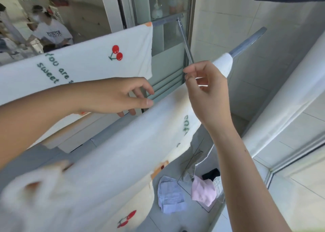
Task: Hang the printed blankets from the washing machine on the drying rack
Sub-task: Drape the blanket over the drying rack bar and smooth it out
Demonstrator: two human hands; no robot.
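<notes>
A white blanket with red cherries and green lettering (91,59) hangs over the far rail of the metal drying rack (246,43). A second cherry-print blanket (133,144) drapes over the nearer rail, running from lower left up to the rail's end. My left hand (123,95) hovers just above this blanket's upper edge, fingers spread and empty. My right hand (207,91) is above the same blanket near its right end, thumb and forefinger pinched together; I cannot tell whether cloth is between them.
Pink, lilac and black garments (202,191) lie on the floor under the rack. A white sheet (290,100) hangs at the right. A person in a white T-shirt (52,33) shows in the glass at upper left. Tiled wall stands behind the rack.
</notes>
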